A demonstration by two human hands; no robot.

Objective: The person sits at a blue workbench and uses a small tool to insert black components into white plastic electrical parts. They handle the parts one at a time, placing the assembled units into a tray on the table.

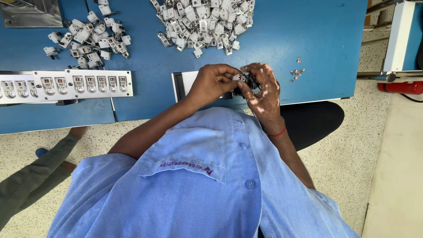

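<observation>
Pinching one small white-and-metal clip part [239,78] between closed fingertips, both hands, left hand [213,83] and right hand [263,90], are steadying it, loose pile [202,22] at twelve o'clock.

A factory assembly bench: blue worktable [308,35], heaps of small metal clips [202,22], a fixture rail [66,84].

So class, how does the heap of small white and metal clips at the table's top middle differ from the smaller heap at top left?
The middle heap is bigger and tightly packed; the left heap is smaller and scattered. The middle heap lies nearer the hands. Both rest on the blue table.
</observation>
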